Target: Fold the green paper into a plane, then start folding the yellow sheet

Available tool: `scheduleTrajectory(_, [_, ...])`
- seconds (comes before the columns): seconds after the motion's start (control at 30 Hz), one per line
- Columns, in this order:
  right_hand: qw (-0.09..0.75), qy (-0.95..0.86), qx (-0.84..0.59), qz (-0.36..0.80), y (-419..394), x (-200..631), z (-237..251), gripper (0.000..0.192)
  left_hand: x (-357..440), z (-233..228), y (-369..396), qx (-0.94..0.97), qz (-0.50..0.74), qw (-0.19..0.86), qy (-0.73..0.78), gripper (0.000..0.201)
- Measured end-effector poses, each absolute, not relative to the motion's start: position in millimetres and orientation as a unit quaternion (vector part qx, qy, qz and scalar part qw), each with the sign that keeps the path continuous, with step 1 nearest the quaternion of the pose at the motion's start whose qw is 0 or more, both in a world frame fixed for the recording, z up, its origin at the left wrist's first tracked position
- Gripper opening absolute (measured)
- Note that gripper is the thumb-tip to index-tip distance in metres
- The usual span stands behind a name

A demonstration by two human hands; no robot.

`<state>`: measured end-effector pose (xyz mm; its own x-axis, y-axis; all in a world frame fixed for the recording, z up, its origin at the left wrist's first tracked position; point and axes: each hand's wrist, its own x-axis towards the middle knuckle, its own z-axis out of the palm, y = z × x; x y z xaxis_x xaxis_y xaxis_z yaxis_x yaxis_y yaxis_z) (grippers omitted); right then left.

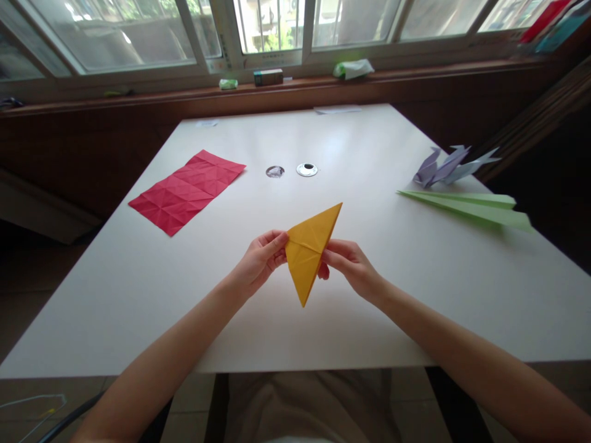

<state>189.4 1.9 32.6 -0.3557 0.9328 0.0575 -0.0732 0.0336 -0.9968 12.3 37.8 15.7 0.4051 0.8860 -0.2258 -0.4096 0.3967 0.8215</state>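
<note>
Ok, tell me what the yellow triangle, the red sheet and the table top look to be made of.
Yellow triangle, pinched between the left hand and right hand: thin matte paper, by its sharp folds and crease lines. Red sheet: paper too, matte, lying flat with a grid of creases. Table top: smooth white, probably laminate, since it shows a soft window glare.

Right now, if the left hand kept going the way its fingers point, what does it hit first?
The left hand points rightward and already pinches the yellow folded paper; past it, probably the right hand on the other edge.

Bare table (323,344) around yellow paper (308,246)
</note>
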Motion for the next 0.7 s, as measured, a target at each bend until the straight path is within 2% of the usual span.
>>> scheduleTrajectory(0.23, [0.43, -0.541, -0.401, 0.602, 5.3, 185.1, 25.1, 0.023, 11.9, 20.5, 33.9, 0.436, 0.409, 0.718, 0.356, 0.02])
scheduleTrajectory(0.4, [0.423, -0.534, -0.444, 0.582, 5.4, 183.8, 18.9, 0.01, 14.2, 23.2, 31.1, 0.518, 0.406, 0.643, 0.392, 0.019])
scheduleTrajectory(0.5, [0.435, -0.551, -0.456, 0.546, 5.3, 183.4, 14.9, 0.004, 16.3, 21.5, 28.6, 0.564, 0.416, 0.591, 0.399, 0.018])
scheduleTrajectory(0.7, [0.47, -0.626, -0.447, 0.433, 5.3, 183.2, 8.4, 0.007, 18.7, 20.2, 21.8, 0.639, 0.46, 0.478, 0.389, 0.015])
